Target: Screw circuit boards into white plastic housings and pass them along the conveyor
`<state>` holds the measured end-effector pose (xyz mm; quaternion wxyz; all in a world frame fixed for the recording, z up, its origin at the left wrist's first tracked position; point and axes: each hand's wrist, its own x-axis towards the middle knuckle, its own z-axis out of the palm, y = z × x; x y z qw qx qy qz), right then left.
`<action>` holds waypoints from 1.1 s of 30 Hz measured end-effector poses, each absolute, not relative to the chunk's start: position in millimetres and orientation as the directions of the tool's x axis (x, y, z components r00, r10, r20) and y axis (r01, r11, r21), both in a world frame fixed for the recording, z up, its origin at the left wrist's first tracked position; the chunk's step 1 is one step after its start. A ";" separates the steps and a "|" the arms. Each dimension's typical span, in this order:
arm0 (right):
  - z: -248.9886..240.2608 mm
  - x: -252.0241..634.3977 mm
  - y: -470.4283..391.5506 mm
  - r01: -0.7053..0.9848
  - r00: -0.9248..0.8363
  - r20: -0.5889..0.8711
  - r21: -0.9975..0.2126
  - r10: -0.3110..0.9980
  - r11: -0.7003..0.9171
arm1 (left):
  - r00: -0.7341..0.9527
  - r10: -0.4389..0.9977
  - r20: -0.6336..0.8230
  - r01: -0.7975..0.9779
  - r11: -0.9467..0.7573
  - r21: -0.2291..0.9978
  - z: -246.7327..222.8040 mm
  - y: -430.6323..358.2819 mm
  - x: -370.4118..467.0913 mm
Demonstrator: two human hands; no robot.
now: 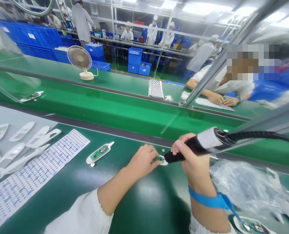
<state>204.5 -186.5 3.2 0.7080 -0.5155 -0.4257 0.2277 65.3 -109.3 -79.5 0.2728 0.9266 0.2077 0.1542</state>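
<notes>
My left hand (145, 160) is closed around a small white casing with a green circuit board (160, 158), held down on the bench. In my right hand (192, 162) is a black electric screwdriver (195, 145) with a white sleeve and a corded end. Its dark nose points at the casing's right end; whether the tip touches is too small to tell. A small round part on a lead shows just above the casing. To the left lies another casing with a circuit board (100, 152), a small round disc beside it. A blue wrist strap (205, 198) circles my right wrist.
White plastic shells (15, 152) and a printed sticker sheet (37, 180) lie at left. Clear plastic bags (247, 185) and another board in a casing (252, 226) are at right. Beyond runs a green conveyor belt (134, 118) with a fan (86, 75) behind; a co-worker's hands (222, 99) work opposite.
</notes>
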 end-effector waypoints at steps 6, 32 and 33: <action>0.0 207.8 -187.5 0.110 0.529 0.354 -0.930 0.772 0.350 | 0.868 0.469 0.164 0.307 -0.766 0.565 -76.8 -109.6 65.3; -1.9 279.0 -209.3 0.009 0.748 0.313 -0.887 0.585 0.462 | 0.408 0.889 0.209 0.747 -0.457 0.482 -56.2 22.4 137.1; -1.5 279.6 -210.3 0.000 0.748 0.314 -0.881 0.584 0.473 | 0.426 0.866 0.262 0.699 -0.499 0.512 -59.4 3.2 131.4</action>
